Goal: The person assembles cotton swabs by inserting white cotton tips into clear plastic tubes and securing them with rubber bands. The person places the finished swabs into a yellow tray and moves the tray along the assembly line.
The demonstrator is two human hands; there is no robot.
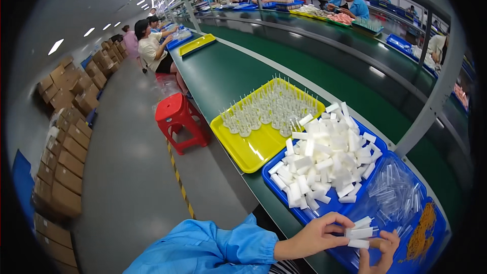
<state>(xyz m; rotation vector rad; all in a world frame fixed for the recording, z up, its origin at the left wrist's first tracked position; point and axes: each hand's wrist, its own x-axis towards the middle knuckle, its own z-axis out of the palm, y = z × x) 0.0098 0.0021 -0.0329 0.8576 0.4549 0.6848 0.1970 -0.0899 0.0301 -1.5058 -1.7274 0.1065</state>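
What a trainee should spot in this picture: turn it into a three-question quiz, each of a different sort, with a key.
1. Multiple choice: the heaped white blocks lie in a tray of which colour?
a) yellow
b) blue
c) red

2. True or false: in the picture, the red stool stands to the left of the green table.

3. Short answer: what does the person's left hand hold?

Key:
1. b
2. True
3. Small white pieces

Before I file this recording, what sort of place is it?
Probably a factory assembly hall: a long green workbench, a blue tray piled with white pieces, and stacked cardboard boxes.
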